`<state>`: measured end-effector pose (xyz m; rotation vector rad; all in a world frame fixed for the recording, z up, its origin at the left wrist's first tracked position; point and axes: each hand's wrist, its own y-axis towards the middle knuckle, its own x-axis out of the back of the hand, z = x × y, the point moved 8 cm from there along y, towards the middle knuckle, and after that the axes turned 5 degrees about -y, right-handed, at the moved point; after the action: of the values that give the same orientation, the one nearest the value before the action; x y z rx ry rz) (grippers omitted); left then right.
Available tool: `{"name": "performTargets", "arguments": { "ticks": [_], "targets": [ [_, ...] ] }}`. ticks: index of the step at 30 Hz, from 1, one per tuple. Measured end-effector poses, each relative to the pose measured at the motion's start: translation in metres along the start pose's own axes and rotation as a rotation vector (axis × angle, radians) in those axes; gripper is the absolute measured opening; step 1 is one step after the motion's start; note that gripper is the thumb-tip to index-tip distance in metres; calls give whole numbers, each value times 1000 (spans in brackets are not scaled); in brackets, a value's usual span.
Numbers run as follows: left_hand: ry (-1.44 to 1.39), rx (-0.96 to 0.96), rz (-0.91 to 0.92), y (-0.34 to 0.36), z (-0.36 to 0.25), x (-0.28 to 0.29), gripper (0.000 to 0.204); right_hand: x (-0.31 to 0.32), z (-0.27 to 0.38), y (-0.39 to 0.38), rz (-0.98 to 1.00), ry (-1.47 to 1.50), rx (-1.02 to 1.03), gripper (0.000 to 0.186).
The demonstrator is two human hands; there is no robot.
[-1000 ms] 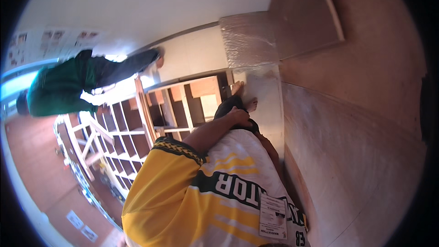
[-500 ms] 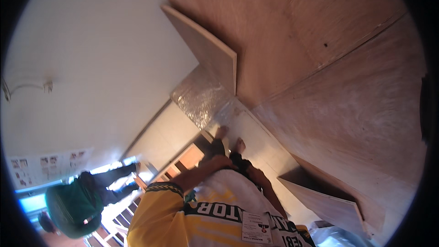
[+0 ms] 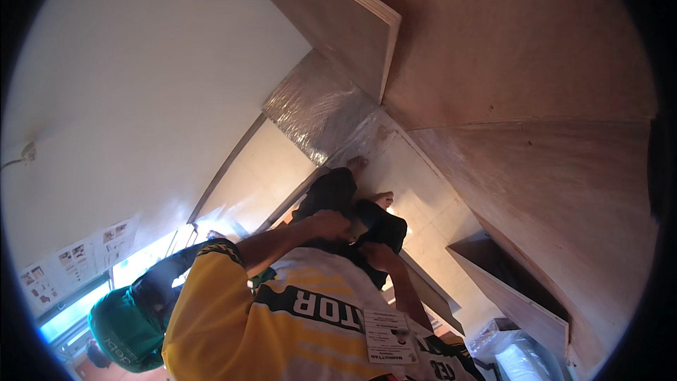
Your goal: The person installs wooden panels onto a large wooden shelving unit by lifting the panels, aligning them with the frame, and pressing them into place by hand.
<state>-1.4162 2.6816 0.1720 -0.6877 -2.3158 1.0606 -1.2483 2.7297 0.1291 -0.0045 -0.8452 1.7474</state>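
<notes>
My left hand [image 3: 330,225] is in front of my waist, its fingers curled in against my dark trousers [image 3: 330,189]. Close by on the right, my right hand [image 3: 379,257] is also closed at the waist. Whatever the fingers grip, if anything, is too small and dark to make out. My knees are bent forward, and my bare feet [image 3: 358,164] are on the pale tiled floor. A card badge [image 3: 388,337] hangs on my yellow and white shirt [image 3: 211,310].
Wooden panels [image 3: 522,176] rise on the right, with an open cabinet door [image 3: 338,21] ahead and another low door [image 3: 508,289]. Clear plastic sheeting [image 3: 317,113] covers part of the floor. A person in green [image 3: 123,328] is at the lower left. A plastic-wrapped bundle [image 3: 522,356] sits lower right.
My knees have come forward and look bent more. Both hands show more plainly at my waist. The view has shifted, and the person in green appears bent over more.
</notes>
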Motion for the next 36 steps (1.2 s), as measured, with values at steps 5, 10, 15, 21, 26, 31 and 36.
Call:
{"name": "performTargets", "arguments": {
  "ticks": [5, 10, 15, 21, 26, 31, 36],
  "targets": [
    [-31, 7, -392, 101, 67, 70, 39, 16, -88, 76, -248, -123, -268, 27],
    [42, -69, -815, 173, 117, 139, 27, 7, -158, 144, -364, 112, -239, 27],
    [146, -100, -941, 207, 132, 156, 25, 1, -227, 216, -517, -168, 109, 17],
    [210, -58, -1085, 218, 137, 156, 24, 107, -282, 269, -478, 233, -74, 15],
    [266, -14, -1096, 223, 137, 151, 22, 238, -193, 230, -742, 122, 44, 22],
    [347, -178, -1145, 235, 136, 148, 26, 301, -73, 158, -874, 280, 212, 25],
    [433, -91, -1046, 227, 118, 157, 30, 346, 35, 79, -1116, 79, 411, 26]
  ]
}}
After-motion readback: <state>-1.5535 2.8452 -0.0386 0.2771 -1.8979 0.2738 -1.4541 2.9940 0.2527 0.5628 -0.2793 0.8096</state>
